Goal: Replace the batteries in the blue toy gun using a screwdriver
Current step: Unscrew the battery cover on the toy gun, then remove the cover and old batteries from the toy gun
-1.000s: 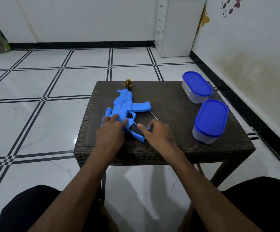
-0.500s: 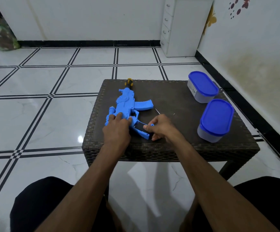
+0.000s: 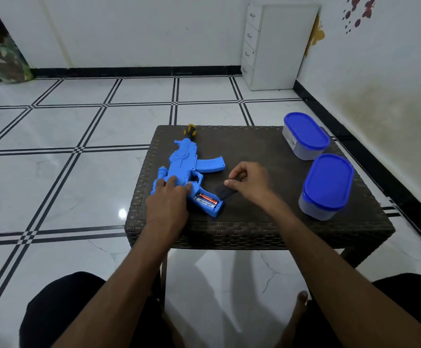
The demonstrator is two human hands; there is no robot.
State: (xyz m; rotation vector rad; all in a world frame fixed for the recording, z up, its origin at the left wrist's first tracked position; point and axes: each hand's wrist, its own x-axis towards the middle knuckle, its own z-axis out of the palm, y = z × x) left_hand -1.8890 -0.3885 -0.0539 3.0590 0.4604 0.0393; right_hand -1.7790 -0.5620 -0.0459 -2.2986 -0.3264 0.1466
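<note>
Batteries (image 3: 207,200) sit exposed in the open grip of the blue gun (image 3: 186,167), which lies flat at the table's (image 3: 267,229) left side. Prying them out could skid the gun; the left hand (image 3: 166,204) only presses it with straight fingers. The right hand (image 3: 248,183) pinches the black cover (image 3: 223,191), which could get mislaid. The screwdriver (image 3: 189,129) lies beyond the muzzle.

Probably a home: tiled floor (image 3: 78,136), drawer cabinet (image 3: 274,46), butterfly wall stickers (image 3: 362,11).

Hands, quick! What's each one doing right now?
Left hand: open, pressing on the blue toy gun.
Right hand: pinching the black battery cover.
</note>
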